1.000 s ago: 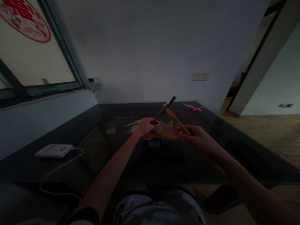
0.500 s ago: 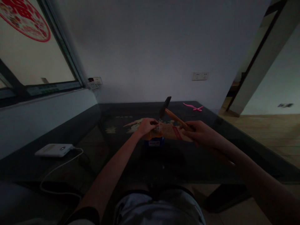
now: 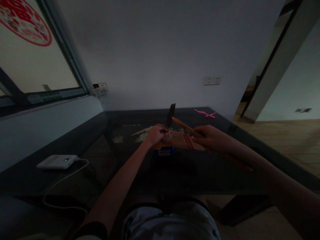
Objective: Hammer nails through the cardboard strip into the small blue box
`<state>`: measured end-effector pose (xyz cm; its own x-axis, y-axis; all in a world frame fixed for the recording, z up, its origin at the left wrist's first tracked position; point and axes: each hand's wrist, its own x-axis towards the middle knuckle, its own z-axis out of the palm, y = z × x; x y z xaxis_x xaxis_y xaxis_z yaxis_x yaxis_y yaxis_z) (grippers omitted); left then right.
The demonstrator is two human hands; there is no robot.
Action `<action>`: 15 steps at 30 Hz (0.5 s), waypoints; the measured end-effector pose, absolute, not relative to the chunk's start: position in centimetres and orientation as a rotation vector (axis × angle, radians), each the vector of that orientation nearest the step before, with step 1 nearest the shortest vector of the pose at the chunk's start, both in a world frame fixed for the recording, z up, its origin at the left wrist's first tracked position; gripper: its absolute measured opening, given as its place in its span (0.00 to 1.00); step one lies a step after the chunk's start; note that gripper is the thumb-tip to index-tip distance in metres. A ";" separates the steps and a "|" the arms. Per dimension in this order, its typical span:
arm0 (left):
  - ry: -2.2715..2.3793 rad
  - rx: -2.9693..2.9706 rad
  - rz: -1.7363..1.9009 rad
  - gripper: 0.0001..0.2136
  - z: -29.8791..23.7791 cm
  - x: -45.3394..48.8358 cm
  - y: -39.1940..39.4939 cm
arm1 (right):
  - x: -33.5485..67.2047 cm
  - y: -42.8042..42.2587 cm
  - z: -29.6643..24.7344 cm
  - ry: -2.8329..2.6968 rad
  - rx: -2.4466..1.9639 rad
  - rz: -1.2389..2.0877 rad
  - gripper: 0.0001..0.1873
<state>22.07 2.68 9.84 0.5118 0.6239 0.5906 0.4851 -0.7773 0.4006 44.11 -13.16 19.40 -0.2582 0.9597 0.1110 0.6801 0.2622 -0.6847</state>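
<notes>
My right hand (image 3: 208,137) is wrapped round the wooden handle of a hammer (image 3: 183,125), whose dark head stands just above and to the right of my left hand. My left hand (image 3: 157,136) has thumb and fingers pinched together; what sits between them is too small and dark to make out. Under both hands lies a brown, printed piece with a red band (image 3: 180,140), perhaps cardboard or packaging. A blue box or tin with a white label (image 3: 165,152) supports it from below.
On the left of the dark glossy table (image 3: 140,176) lies a white power bank (image 3: 58,161) with a white cable (image 3: 66,178). A pink ribbon (image 3: 206,114) lies at the back right. Wall sockets (image 3: 212,80) are beyond the table.
The hammer head has moved slightly left and tipped more upright, closer to my left hand. My left hand stays pinched in nearly the same place. The view has shifted a little.
</notes>
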 end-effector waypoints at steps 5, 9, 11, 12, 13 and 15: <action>0.940 2.607 1.120 0.08 9.8 22.1 2.7 | 43.8 -12.9 19.3 -2.045 -1.513 0.753 0.06; 0.986 2.640 1.086 0.07 9.8 22.1 2.6 | 43.8 -13.2 20.1 -2.064 -1.558 0.665 0.06; 0.993 2.656 1.067 0.06 9.7 22.1 2.6 | 43.6 -13.3 20.4 -2.096 -1.598 0.622 0.07; 0.994 2.661 1.057 0.06 9.7 22.2 2.6 | 43.6 -13.4 20.4 -2.116 -1.615 0.617 0.07; 0.997 2.664 1.046 0.06 9.8 22.2 2.6 | 43.5 -13.4 20.4 -2.139 -1.630 0.625 0.08; 1.005 2.667 1.029 0.06 9.8 22.2 2.6 | 43.3 -13.5 20.2 -2.177 -1.668 0.660 0.09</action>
<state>22.23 2.63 9.77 0.5508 0.6198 0.5589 0.5445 -0.7744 0.3222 43.30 -13.49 20.16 -0.2678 0.9631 -0.0266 0.8157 0.2120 -0.5382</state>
